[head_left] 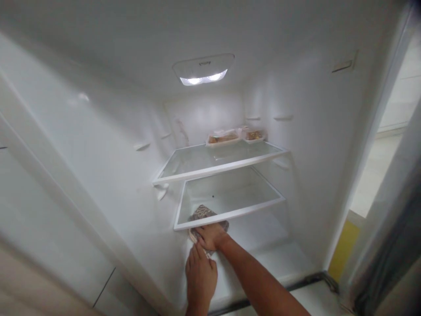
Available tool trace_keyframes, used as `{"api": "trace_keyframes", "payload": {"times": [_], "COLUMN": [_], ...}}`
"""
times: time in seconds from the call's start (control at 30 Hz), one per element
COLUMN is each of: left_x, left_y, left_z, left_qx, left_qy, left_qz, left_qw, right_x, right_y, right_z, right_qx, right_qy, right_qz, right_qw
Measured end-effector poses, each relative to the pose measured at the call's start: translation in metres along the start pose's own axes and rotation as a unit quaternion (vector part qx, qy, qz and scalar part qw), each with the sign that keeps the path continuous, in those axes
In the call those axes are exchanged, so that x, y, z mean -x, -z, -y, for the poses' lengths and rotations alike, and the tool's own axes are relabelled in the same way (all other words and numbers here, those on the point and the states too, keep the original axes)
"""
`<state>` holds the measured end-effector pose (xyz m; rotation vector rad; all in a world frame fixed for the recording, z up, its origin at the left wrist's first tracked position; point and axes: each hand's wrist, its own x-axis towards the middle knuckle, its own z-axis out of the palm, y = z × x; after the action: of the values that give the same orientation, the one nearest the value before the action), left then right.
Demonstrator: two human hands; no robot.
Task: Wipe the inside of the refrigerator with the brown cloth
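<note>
A folded grey-brown patterned cloth point(203, 211) lies on the fridge floor at the left, partly seen through the lower glass shelf point(237, 193). My right hand point(213, 235) reaches under that shelf's front edge and grips the cloth from above, pressing it down. Closer to me, my left hand point(201, 272) has its fingers bent together at the cloth's near edge and seems to hold it there. The fingertips of both hands are close to each other.
Two clear food packs point(222, 138) stand at the back of the upper glass shelf point(217, 159). A lit lamp point(204, 78) is on the fridge ceiling. Moulded shelf supports point(161, 191) jut from the side walls. The dark door seal point(305, 281) runs along the front right.
</note>
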<state>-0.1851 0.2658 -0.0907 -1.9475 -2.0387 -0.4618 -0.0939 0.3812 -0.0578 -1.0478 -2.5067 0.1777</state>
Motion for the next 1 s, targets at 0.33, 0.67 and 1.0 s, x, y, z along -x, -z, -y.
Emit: {"api": "trace_keyframes", "payload": {"times": [0.33,0.67,1.0], "left_x": [-0.008,-0.008,-0.004], "left_y": [0.015,0.024,-0.004], "left_z": [0.002,-0.004,0.004], "left_qx": [-0.005,0.024,0.060], "left_qy": [-0.060,-0.044,-0.045], "left_qz": [0.133,0.146,0.042], "left_qw": [0.989,0.988,0.996], "right_x": [0.073,0.138,0.067], "right_y": [0.048,0.042,0.017], "right_z": [-0.131,-0.094,-0.032], "right_qx": [0.101,0.121,-0.018], "right_qy": [-0.297,-0.305,-0.082], "right_qz": [-0.069,-0.063,0.013], "right_qw": [0.947,0.943,0.996]}}
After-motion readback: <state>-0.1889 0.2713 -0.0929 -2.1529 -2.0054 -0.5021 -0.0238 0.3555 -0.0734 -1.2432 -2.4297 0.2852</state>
